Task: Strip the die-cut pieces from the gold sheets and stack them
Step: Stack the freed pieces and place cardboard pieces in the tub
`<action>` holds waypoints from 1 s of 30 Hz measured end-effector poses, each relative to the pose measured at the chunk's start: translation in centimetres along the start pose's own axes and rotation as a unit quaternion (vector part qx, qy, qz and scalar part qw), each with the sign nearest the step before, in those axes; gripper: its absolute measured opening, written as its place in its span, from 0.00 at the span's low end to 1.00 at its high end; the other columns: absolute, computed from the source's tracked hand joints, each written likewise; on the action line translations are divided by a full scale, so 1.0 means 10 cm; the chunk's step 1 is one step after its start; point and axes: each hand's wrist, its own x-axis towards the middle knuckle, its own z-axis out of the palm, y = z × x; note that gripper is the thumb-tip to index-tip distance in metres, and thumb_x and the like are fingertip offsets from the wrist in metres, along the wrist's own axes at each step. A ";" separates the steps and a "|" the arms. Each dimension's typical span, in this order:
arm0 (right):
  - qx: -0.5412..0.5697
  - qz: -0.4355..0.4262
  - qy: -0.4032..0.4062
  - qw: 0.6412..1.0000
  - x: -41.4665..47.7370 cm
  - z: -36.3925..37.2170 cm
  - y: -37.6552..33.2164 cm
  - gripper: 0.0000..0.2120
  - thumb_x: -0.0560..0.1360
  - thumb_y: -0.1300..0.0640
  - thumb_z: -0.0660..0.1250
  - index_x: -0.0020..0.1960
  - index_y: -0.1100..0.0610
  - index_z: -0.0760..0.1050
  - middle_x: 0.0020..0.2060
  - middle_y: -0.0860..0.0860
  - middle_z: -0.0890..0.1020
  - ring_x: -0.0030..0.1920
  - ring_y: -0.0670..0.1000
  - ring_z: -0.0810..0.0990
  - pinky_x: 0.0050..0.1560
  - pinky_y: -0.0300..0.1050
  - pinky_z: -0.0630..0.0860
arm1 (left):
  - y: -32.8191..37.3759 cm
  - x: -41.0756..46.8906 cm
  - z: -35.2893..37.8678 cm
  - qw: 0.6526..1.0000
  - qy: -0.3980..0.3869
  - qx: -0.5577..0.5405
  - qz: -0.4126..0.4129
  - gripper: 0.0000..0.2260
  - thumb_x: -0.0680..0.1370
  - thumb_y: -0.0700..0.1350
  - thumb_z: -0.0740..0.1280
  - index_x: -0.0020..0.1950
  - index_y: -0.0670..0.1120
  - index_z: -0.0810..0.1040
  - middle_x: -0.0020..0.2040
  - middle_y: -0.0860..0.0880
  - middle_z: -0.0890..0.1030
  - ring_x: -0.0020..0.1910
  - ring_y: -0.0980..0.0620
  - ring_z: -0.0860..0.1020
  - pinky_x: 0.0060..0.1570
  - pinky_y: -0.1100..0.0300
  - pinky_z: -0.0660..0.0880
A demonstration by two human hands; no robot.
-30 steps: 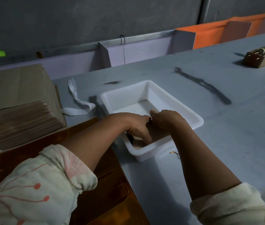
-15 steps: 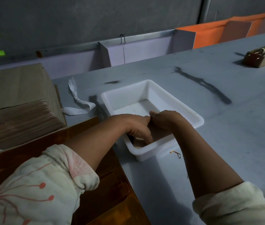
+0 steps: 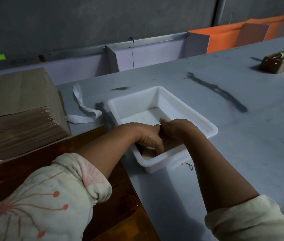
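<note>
Brown die-cut stack point(image 3: 170, 144) sits at the 6 o'clock end of white tray point(image 3: 214, 131). Left hand point(image 3: 146, 136) and right hand point(image 3: 177, 127) curl fingers round it. Risk: uneven release fans the pieces, skewing the pile.
</note>
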 end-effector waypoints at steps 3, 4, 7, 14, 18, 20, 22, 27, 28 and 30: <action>0.001 0.001 0.000 1.000 -0.01 0.00 0.00 0.34 0.79 0.32 0.49 0.72 0.55 0.70 0.72 0.56 0.72 0.69 0.58 0.71 0.57 0.52 0.65 | 0.01 0.01 0.00 1.000 -0.010 -0.021 -0.006 0.36 0.70 0.47 0.74 0.74 0.49 0.60 0.56 0.47 0.75 0.51 0.48 0.78 0.54 0.50 0.80; 0.000 0.002 -0.001 1.000 -0.01 0.00 0.00 0.34 0.79 0.32 0.49 0.72 0.55 0.70 0.72 0.56 0.72 0.69 0.58 0.71 0.59 0.52 0.66 | 0.01 0.02 0.01 1.000 -0.013 -0.025 -0.007 0.36 0.70 0.47 0.74 0.74 0.49 0.60 0.57 0.46 0.75 0.52 0.47 0.78 0.55 0.49 0.80; -0.010 0.000 -0.003 1.000 -0.03 0.00 -0.03 0.34 0.79 0.33 0.48 0.72 0.55 0.70 0.72 0.55 0.72 0.69 0.58 0.71 0.61 0.53 0.66 | 0.01 0.01 0.00 0.999 -0.022 -0.032 -0.007 0.37 0.69 0.46 0.73 0.74 0.49 0.59 0.58 0.45 0.75 0.53 0.46 0.79 0.57 0.46 0.79; -0.014 -0.010 0.015 1.000 -0.09 -0.05 -0.03 0.31 0.80 0.36 0.47 0.70 0.55 0.70 0.67 0.57 0.75 0.63 0.59 0.73 0.52 0.52 0.64 | 0.00 -0.03 -0.01 0.998 -0.024 -0.050 0.004 0.36 0.69 0.46 0.73 0.73 0.50 0.60 0.58 0.45 0.74 0.54 0.45 0.78 0.57 0.45 0.79; 0.001 -0.028 0.026 0.999 -0.14 -0.09 -0.03 0.27 0.81 0.40 0.48 0.67 0.57 0.70 0.58 0.58 0.75 0.50 0.58 0.69 0.50 0.51 0.65 | 0.04 -0.09 -0.02 0.998 -0.021 -0.062 0.009 0.40 0.62 0.52 0.72 0.72 0.52 0.61 0.59 0.46 0.75 0.54 0.44 0.79 0.57 0.44 0.79; -0.022 -0.042 0.019 0.999 -0.14 -0.10 -0.03 0.24 0.82 0.43 0.48 0.68 0.55 0.69 0.54 0.57 0.74 0.48 0.57 0.68 0.48 0.51 0.65 | 0.05 -0.10 -0.02 0.998 -0.012 -0.062 0.008 0.42 0.60 0.54 0.71 0.73 0.52 0.60 0.59 0.45 0.75 0.54 0.44 0.79 0.57 0.44 0.79; -0.030 -0.045 0.015 0.998 -0.15 -0.10 -0.03 0.23 0.82 0.45 0.48 0.69 0.54 0.69 0.51 0.56 0.72 0.48 0.56 0.68 0.47 0.51 0.65 | 0.05 -0.10 -0.01 0.998 -0.002 -0.057 0.006 0.43 0.61 0.55 0.71 0.74 0.52 0.60 0.59 0.46 0.75 0.53 0.45 0.79 0.56 0.46 0.80; -0.023 -0.033 0.020 0.999 -0.18 -0.12 -0.02 0.24 0.82 0.41 0.47 0.60 0.56 0.72 0.57 0.57 0.76 0.48 0.55 0.69 0.48 0.50 0.66 | -0.01 -0.05 0.01 0.999 0.011 -0.046 0.019 0.30 0.70 0.51 0.71 0.69 0.51 0.65 0.52 0.49 0.76 0.50 0.48 0.79 0.49 0.52 0.80; -0.022 -0.033 0.017 0.999 -0.19 -0.12 -0.03 0.23 0.82 0.41 0.47 0.61 0.55 0.72 0.56 0.56 0.76 0.48 0.55 0.69 0.48 0.50 0.66 | -0.01 -0.04 0.01 0.999 0.011 -0.047 0.022 0.29 0.70 0.51 0.71 0.69 0.51 0.65 0.52 0.49 0.76 0.50 0.48 0.79 0.49 0.52 0.80; -0.057 -0.056 0.021 0.997 -0.22 -0.11 -0.04 0.23 0.82 0.43 0.47 0.65 0.54 0.72 0.53 0.56 0.75 0.48 0.55 0.69 0.47 0.51 0.66 | -0.02 -0.04 0.01 0.998 0.010 -0.049 0.027 0.30 0.69 0.52 0.71 0.69 0.51 0.65 0.53 0.49 0.76 0.50 0.48 0.78 0.48 0.53 0.80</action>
